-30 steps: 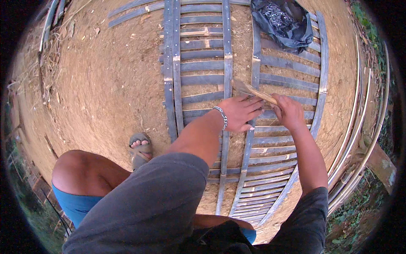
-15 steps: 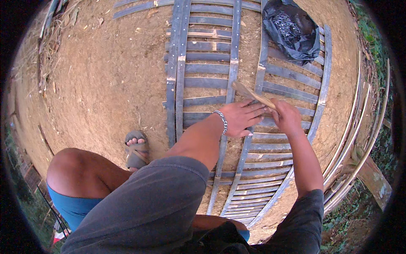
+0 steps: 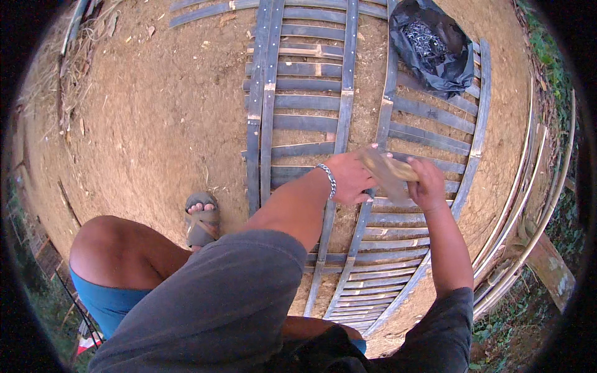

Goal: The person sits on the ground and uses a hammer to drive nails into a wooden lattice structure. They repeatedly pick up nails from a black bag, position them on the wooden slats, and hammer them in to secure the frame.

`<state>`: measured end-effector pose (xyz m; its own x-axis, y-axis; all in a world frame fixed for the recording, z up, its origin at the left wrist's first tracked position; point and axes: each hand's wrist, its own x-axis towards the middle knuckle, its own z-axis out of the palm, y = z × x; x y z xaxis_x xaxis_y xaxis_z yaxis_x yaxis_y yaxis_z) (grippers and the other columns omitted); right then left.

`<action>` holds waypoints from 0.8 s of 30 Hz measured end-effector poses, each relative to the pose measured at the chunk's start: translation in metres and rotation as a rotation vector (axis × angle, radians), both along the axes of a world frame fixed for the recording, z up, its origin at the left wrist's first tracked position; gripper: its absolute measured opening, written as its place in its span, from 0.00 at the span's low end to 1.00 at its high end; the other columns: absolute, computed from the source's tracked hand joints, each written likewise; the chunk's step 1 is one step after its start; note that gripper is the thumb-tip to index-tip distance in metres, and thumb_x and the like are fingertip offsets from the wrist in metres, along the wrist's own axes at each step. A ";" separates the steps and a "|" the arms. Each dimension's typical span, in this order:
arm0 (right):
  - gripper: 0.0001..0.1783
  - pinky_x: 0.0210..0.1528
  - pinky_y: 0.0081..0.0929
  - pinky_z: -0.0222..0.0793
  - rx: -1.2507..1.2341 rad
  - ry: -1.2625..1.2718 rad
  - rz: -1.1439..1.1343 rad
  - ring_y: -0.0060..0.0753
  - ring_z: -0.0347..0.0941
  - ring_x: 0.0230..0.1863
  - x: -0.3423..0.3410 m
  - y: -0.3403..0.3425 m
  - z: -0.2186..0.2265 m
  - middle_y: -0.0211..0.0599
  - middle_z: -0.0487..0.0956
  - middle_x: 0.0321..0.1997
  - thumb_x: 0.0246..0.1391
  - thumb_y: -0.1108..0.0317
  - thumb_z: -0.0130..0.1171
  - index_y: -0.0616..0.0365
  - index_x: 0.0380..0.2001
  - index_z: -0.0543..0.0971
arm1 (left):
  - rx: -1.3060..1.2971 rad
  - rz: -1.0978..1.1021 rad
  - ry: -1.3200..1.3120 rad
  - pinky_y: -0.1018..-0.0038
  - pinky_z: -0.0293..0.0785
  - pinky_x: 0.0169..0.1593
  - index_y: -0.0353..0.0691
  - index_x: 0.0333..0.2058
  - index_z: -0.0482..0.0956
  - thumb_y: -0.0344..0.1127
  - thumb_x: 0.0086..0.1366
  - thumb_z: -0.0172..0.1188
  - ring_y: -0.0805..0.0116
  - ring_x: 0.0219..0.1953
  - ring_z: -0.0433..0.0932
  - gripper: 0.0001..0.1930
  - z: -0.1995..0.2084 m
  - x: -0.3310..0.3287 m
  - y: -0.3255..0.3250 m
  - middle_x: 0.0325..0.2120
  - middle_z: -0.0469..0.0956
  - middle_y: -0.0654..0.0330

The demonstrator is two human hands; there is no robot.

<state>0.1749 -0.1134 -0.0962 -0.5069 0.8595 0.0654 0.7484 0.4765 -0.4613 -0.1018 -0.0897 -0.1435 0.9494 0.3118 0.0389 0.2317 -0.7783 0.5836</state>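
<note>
My right hand [image 3: 426, 183] is closed around a wooden tool [image 3: 388, 174], smeared by motion. Its far end passes over the fingers of my left hand [image 3: 348, 177], and its exact kind cannot be made out. My left hand, with a chain bracelet on the wrist, is bent down over the inner rail of the right-hand slatted bamboo panel [image 3: 429, 110]. Its thumb is beside a dark slat end. The tool partly hides its fingers and whatever they grip.
A black plastic bag [image 3: 457, 74] of silvery nails [image 3: 424, 42] lies on the panel's far end. Another slatted panel [image 3: 309, 85] lies to the left on bare earth [image 3: 155, 112]. Long poles [image 3: 513, 205] run along the right edge. My sandalled foot [image 3: 202, 217] stands at left.
My right hand has shifted slightly right and down. The wooden tool has swung and is now blurred. My left hand stays in nearly the same place, with its fingers more covered.
</note>
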 end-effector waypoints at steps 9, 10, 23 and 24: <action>0.36 0.36 0.46 0.75 -0.008 -0.095 0.017 0.53 0.78 0.38 -0.002 0.003 -0.001 0.42 0.80 0.41 0.42 0.71 0.70 0.47 0.59 0.75 | -0.030 -0.022 0.055 0.56 0.48 0.76 0.44 0.68 0.65 0.57 0.67 0.54 0.59 0.74 0.57 0.36 0.015 -0.003 0.005 0.72 0.60 0.55; 0.35 0.36 0.46 0.75 -0.045 -0.113 -0.010 0.53 0.78 0.38 -0.002 0.004 -0.002 0.42 0.80 0.41 0.42 0.71 0.69 0.47 0.59 0.75 | -0.031 0.008 0.034 0.56 0.48 0.76 0.44 0.68 0.66 0.57 0.67 0.55 0.59 0.74 0.58 0.36 0.011 -0.002 0.001 0.72 0.61 0.55; 0.33 0.37 0.48 0.74 -0.014 -0.090 0.030 0.53 0.78 0.39 0.003 0.003 0.001 0.40 0.79 0.38 0.44 0.72 0.68 0.49 0.57 0.75 | -0.052 -0.004 -0.020 0.56 0.52 0.75 0.48 0.69 0.65 0.58 0.67 0.55 0.58 0.76 0.54 0.36 0.002 0.000 -0.002 0.75 0.55 0.56; 0.32 0.37 0.48 0.74 0.038 -0.044 0.075 0.53 0.78 0.39 0.004 0.001 0.000 0.40 0.79 0.38 0.44 0.72 0.68 0.50 0.57 0.75 | -0.048 0.000 -0.017 0.56 0.52 0.75 0.47 0.69 0.65 0.57 0.67 0.55 0.59 0.76 0.54 0.36 0.002 -0.001 -0.005 0.74 0.55 0.55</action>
